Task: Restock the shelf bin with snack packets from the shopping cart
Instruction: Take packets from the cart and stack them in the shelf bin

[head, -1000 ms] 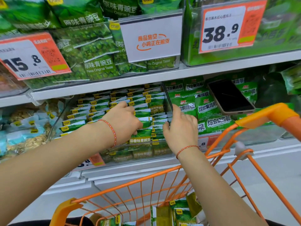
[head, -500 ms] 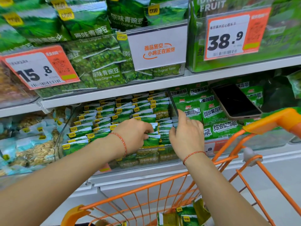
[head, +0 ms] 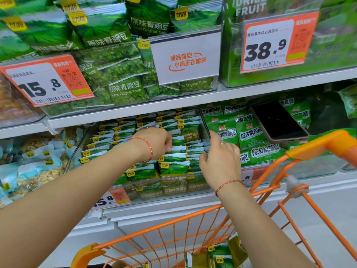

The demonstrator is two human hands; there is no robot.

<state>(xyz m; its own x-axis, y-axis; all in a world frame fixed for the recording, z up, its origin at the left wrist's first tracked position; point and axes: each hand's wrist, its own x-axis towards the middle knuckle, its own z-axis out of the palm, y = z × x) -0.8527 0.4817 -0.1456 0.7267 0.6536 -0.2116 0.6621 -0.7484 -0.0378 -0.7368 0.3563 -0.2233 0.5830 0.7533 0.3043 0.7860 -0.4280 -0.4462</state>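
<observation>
Both hands reach into the clear shelf bin (head: 173,190) on the lower shelf, which holds rows of green snack packets (head: 173,167) standing upright. The left hand (head: 154,142) has its fingers curled down among the packets near the middle of the bin; I cannot tell if they pinch one. The right hand (head: 220,161) rests at the right side of the bin, its fingers bent on the packet tops, index finger raised. Below, the orange shopping cart (head: 193,229) carries more green packets (head: 218,256). A dark phone (head: 278,120) lies on the neighbouring packets.
</observation>
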